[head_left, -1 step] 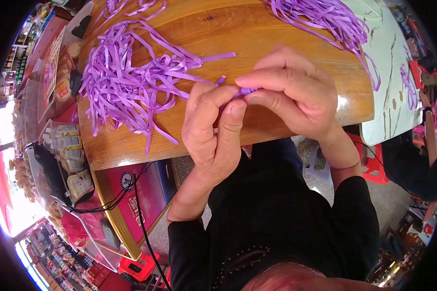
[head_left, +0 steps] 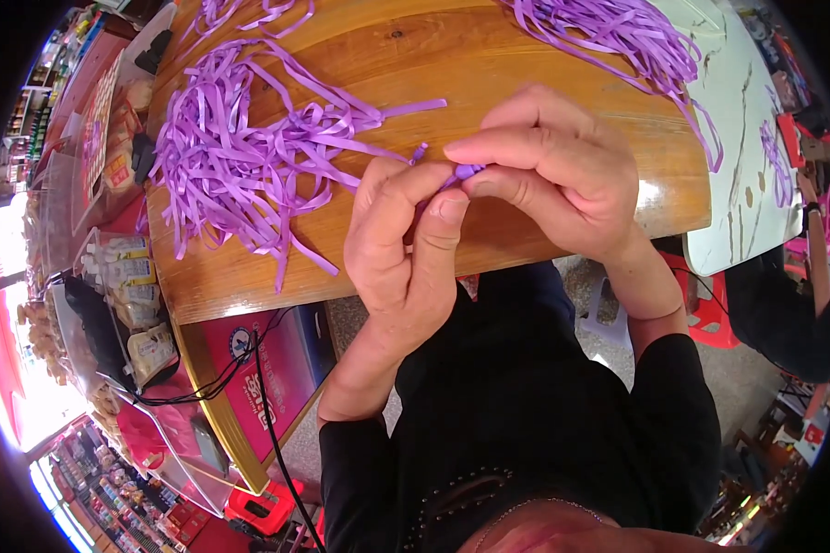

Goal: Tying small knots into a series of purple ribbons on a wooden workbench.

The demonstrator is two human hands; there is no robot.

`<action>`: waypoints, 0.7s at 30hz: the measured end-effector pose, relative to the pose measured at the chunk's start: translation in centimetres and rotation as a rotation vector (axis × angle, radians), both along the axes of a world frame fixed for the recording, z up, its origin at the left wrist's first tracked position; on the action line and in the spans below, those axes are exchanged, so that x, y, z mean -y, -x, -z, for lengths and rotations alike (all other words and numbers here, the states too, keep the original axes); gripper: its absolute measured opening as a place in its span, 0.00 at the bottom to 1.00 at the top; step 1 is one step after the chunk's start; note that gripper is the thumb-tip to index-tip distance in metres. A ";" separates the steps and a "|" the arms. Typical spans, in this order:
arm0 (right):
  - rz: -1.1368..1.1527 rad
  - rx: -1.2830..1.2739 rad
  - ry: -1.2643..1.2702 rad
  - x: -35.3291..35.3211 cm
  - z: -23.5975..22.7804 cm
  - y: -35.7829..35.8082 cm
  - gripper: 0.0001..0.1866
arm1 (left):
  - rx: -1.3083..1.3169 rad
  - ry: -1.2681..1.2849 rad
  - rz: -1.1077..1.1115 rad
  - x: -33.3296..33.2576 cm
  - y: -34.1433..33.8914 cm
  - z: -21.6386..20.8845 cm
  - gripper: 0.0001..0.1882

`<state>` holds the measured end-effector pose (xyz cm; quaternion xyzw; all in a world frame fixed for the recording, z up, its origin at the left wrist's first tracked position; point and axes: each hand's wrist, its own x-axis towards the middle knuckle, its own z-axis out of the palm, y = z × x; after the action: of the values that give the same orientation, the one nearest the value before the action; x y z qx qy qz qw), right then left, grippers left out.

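Over the wooden table [head_left: 433, 78], both my hands meet at a short purple ribbon piece [head_left: 468, 170] that looks rolled or knotted. My left hand [head_left: 401, 235] pinches it between thumb and forefinger. From the other side, my right hand [head_left: 563, 175] holds it with thumb and fingers pressed together. A small purple ribbon end [head_left: 420, 153] sticks up behind my left forefinger. The left hand is nearest to a tangled heap of purple ribbons [head_left: 249, 147], and some strands run toward it. Whether these strands join the held piece is hidden by my fingers.
A second bunch of purple ribbons [head_left: 618, 41] lies at the far right, partly over a white marbled table [head_left: 738, 111]. Packaged goods [head_left: 124, 267] stand left of the wooden table. A black cable [head_left: 267, 396] hangs at its near left corner. A red stool [head_left: 710, 309] stands at right.
My right hand has shifted very slightly, showing a little more of the purple ribbon piece. The rest looks the same.
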<state>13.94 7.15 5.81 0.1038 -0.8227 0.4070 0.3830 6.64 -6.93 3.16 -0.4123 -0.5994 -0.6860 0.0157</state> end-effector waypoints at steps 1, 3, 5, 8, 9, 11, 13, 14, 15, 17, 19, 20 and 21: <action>-0.001 0.001 0.003 -0.1 0.0 0.0 0.14 | 0.058 0.009 0.017 0.2 -0.1 0.0 0.04; -0.067 0.061 -0.003 -0.2 0.0 0.0 0.17 | 0.130 -0.009 0.039 0.2 -0.1 0.3 0.04; -0.051 0.072 0.007 -0.1 -0.3 -0.2 0.18 | 0.203 -0.027 0.064 0.2 -0.1 0.5 0.05; -0.031 0.079 0.040 -0.8 -0.2 -0.5 0.18 | 0.196 0.018 0.070 0.3 -0.2 0.6 0.05; -0.029 0.074 0.064 -1.0 -0.1 -0.6 0.18 | 0.209 0.023 0.064 0.3 -0.2 0.6 0.06; -0.020 0.110 0.221 -0.1 0.0 -0.9 0.17 | 0.226 0.030 0.054 0.2 -0.1 0.8 0.06; -0.008 0.145 0.376 0.1 0.4 -1.0 0.15 | 0.214 0.047 0.021 0.2 -0.1 0.6 0.06; -0.023 0.121 0.367 -0.1 0.8 -1.1 0.13 | 0.215 0.047 0.023 0.2 -0.1 0.6 0.06; -0.039 0.097 0.358 -0.3 1.0 -1.2 0.11 | 0.170 0.059 0.020 0.1 0.0 0.6 0.07; -0.063 0.073 0.276 -0.9 0.7 -0.9 0.10 | 0.126 0.073 0.014 0.0 0.0 0.6 0.07; -0.087 0.048 0.195 -1.1 0.7 -0.7 0.10 | 0.087 0.050 0.011 -0.1 -0.1 0.6 0.08; -0.104 0.056 0.195 -1.2 0.8 -0.7 0.10 | 0.088 0.052 0.010 -0.1 0.0 0.6 0.08; -0.120 0.064 0.195 -1.2 0.8 -0.6 0.10 | 0.072 0.048 0.013 -0.2 0.0 0.6 0.08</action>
<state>14.58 8.35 4.96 0.1022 -0.7835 0.5104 0.3394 6.63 -6.76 2.52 -0.3915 -0.6131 -0.6858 -0.0205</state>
